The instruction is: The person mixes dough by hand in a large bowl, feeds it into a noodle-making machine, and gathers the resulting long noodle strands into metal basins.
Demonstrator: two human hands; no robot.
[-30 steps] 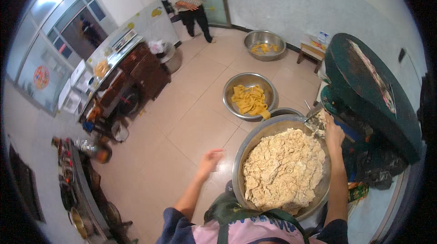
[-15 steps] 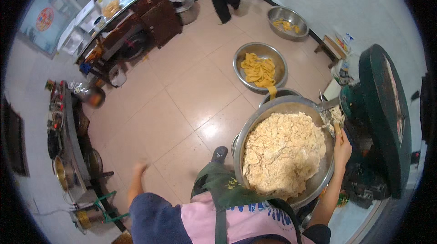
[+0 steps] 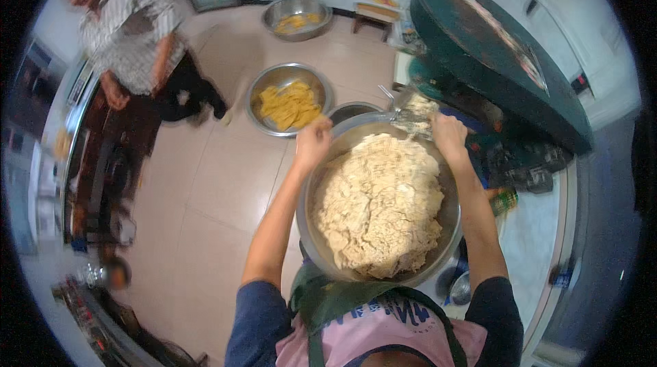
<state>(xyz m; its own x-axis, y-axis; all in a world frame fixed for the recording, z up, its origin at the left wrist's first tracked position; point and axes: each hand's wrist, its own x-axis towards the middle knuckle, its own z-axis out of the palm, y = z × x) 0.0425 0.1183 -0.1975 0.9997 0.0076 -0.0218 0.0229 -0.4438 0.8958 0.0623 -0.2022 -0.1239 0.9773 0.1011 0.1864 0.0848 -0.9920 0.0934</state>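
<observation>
A large steel bowl full of pale, shaggy dough is in front of me. My left hand has its fingers curled on the bowl's upper left rim. My right hand is closed at the upper right rim, beside a dough-smeared metal part; what exactly its fingers grip is hidden. Behind the bowl is another steel bowl holding folded yellow dough sheets, partly behind which a third container's rim shows.
A co-worker in a striped shirt stands at the left by a dark counter. A basin with yellow pieces and a wooden stool are along the back wall. A large dark green machine fills the right; a stove area is lower left.
My left hand has swung up from low at the left onto the bowl. The co-worker has walked nearer on the left. The view has shifted, with the bowl more centred.
</observation>
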